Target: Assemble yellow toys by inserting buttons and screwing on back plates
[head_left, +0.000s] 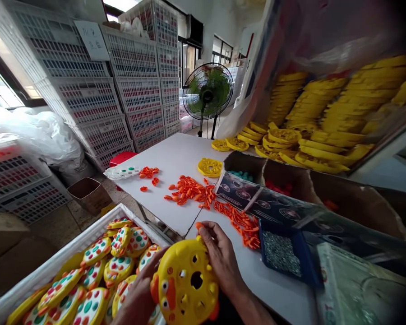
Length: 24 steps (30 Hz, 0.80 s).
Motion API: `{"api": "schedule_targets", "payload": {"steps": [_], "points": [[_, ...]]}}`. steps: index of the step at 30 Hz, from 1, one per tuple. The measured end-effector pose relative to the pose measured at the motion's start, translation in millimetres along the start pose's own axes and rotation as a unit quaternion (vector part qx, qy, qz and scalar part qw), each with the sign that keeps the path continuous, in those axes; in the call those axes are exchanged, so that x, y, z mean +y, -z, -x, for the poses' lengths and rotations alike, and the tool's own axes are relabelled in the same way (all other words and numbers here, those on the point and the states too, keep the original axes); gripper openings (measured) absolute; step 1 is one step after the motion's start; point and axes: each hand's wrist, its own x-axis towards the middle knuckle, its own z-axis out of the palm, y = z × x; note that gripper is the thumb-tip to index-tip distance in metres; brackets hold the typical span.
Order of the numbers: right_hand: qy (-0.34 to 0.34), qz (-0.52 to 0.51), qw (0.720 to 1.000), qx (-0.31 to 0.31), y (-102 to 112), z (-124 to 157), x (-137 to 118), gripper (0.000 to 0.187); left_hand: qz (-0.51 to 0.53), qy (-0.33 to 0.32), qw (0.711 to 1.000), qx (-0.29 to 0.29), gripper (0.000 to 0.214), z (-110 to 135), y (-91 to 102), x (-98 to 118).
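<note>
My left hand (pixel 140 286) grips the left side of a round yellow plastic toy shell (pixel 186 289). The shell has a duck-like face, an orange beak, several holes and orange pieces on its edge. At the shell's upper edge, my right hand (pixel 219 253) pinches a small orange plastic piece (pixel 199 225) between thumb and fingers. Just beyond my hands, loose orange pieces (pixel 189 189) lie heaped on the white table (pixel 169 155), with longer orange pieces (pixel 238 221) trailing to the right. Part of my left hand's fingers is hidden behind the shell.
Finished-looking spotted toys (pixel 96 250) fill a white crate (pixel 71 246) at left. A blue tray of screws (pixel 280 253) stands right, before divided cardboard bins (pixel 270 203). Yellow shells (pixel 348 108) are stacked behind. A fan (pixel 208 95) and stacked crates (pixel 135 95) stand farther back.
</note>
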Motion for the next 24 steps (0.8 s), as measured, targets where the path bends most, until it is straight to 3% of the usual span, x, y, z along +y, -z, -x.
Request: {"api": "schedule_targets", "payload": {"steps": [3,5,8,11,14,18,20,24], "points": [[0.027,0.111,0.991,-0.065,6,9,-1,0.039,-0.088,0.029,0.991,-0.099,0.073,-16,-4.7,16],[0.048,0.157,0.982,-0.089,11,11,-1,0.039,-0.167,0.058,0.976,-0.124,0.073,-25,-11.8,17],[0.083,0.202,0.974,-0.058,26,12,-1,0.038,-0.213,0.066,0.970,-0.100,0.067,-32,-21.4,11],[0.142,0.261,0.955,-0.025,47,15,-4,0.030,-0.184,0.069,0.976,-0.092,0.062,-32,-26.2,6],[0.260,0.335,0.904,-0.057,59,23,-6,0.019,-0.167,0.070,0.979,-0.094,0.056,-31,-29.1,6],[0.387,0.389,0.832,-0.086,60,30,-6,0.026,-0.159,0.056,0.982,-0.080,0.051,-28,-35.0,5],[0.409,0.400,0.816,-0.077,58,30,-4,0.030,-0.150,0.054,0.985,-0.072,0.049,-26,-38.6,4],[0.417,0.405,0.812,-0.050,58,31,-2,0.032,-0.151,0.055,0.984,-0.072,0.045,-23,-46.0,8]]}}
